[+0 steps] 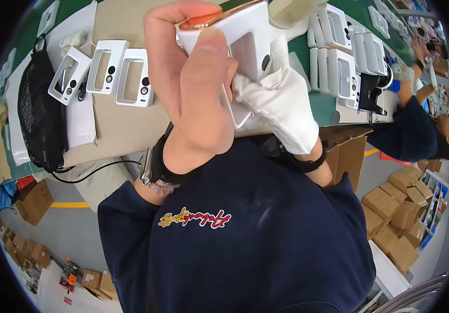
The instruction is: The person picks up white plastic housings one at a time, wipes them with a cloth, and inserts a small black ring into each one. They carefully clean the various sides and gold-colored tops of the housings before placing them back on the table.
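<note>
Close to the camera, a white plastic housing (253,49) with a rectangular opening is held up and tilted. Bare, my left hand (196,88) is closed round its left end, the thumb pressed on the outside. A glossy copper-orange part (202,21) shows at the housing's upper edge beside those fingers; its kind is unclear. My right hand (284,101), in a white glove, grips the housing's lower right side, its fingertips partly hidden. On the table to the left stand similar white housings with openings: one (133,78), another (107,65), and a third (70,75) holding small thin items.
A black mesh pouch (39,109) and its cord lie on the table's left. Several white housings (334,73) are lined up at the right. A translucent container (290,11) stands behind my hands. Another person (412,125) sits at the far right; cardboard boxes (391,203) are stacked behind.
</note>
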Demonstrator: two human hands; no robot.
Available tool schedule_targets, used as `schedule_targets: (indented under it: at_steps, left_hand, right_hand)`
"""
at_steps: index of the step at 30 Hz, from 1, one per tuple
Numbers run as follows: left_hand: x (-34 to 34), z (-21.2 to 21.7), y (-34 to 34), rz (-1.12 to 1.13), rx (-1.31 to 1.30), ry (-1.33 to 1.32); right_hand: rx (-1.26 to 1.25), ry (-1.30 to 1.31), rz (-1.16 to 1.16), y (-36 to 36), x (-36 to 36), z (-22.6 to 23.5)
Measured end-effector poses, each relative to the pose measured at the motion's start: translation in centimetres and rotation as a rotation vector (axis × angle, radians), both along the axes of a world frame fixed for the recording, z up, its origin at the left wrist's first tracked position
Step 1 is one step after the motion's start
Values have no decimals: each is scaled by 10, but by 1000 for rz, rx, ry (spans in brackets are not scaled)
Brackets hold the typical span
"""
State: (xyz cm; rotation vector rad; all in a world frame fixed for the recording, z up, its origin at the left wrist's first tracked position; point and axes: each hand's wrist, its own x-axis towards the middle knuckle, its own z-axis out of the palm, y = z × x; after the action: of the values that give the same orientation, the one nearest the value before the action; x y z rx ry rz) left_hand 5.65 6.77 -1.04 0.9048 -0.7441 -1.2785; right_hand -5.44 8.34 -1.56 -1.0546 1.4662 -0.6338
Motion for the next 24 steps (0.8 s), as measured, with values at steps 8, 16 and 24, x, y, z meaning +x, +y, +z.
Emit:
schedule_targets:
  at_steps: [8, 16, 24]
  left_hand:
    - [19, -10, -4, -343, 55, 402]
    - [27, -24, -16, -468, 83, 580]
    - [24, -20, -14, -423, 111, 566]
  right_hand:
    - [-183, -353, 53, 8, -40, -27]
    - [-410, -605, -265, 6, -39, -12]
    - [-269, -745, -138, 20, -26, 5]
